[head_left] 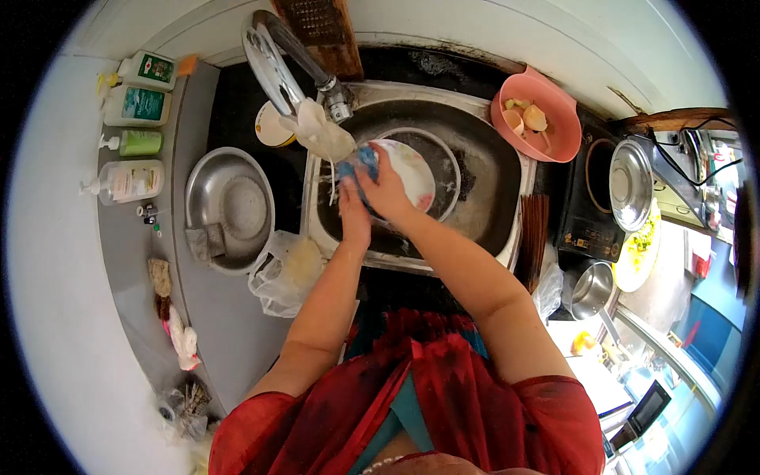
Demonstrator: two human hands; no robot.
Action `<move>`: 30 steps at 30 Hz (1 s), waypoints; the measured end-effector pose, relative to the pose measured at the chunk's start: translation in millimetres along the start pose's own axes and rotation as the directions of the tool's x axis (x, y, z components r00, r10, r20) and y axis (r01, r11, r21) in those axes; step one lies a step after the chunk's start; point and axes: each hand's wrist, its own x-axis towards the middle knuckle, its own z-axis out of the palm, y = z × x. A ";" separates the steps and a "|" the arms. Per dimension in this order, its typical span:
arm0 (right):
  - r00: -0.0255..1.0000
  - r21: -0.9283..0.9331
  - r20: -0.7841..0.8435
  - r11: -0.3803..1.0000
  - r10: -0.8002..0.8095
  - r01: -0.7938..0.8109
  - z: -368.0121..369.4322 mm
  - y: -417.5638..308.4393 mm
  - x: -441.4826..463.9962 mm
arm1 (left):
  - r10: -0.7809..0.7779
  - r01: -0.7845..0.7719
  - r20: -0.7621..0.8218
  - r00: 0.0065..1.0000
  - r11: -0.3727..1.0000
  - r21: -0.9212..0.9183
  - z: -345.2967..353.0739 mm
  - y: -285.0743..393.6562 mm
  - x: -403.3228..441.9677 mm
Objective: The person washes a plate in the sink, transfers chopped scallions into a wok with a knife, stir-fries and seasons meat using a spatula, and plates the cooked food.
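Over the sink (511, 170), a white plate (416, 176) with a floral pattern is held tilted. My right hand (386, 188) is closed on a blue cloth (360, 163) and presses it against the plate's left side. Close beside it, my left hand (354, 212) is closed at the plate's lower left edge, with its fingertips against the cloth. My right hand and the cloth partly hide its grip. A round clear rim (457, 170), like a bowl or lid, lies in the sink behind the plate.
A faucet (339, 103) with a pale cloth sleeve (321, 134) reaches over the sink. A pink basket (566, 131) with peelings stands at the right rear corner. A metal basin (198, 186) and plastic bag (273, 285) lie left; an induction cooker (582, 229) stands right.
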 end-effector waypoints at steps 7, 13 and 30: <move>0.826 -0.348 0.489 0.806 -0.281 0.480 -69.6 22.3 -28.0 | 0.239 -0.276 0.184 0.953 0.937 0.215 -30.6 -1.6 17.1; 0.911 -0.789 -0.006 0.561 -0.412 0.249 -100.7 45.0 -17.1 | -0.020 -0.017 0.099 0.995 0.934 0.356 -34.8 2.7 11.7; 0.897 0.342 -0.041 0.850 0.440 -0.401 -72.1 -3.7 -77.0 | -0.190 -0.730 0.717 0.670 0.004 0.683 6.1 -61.4 46.6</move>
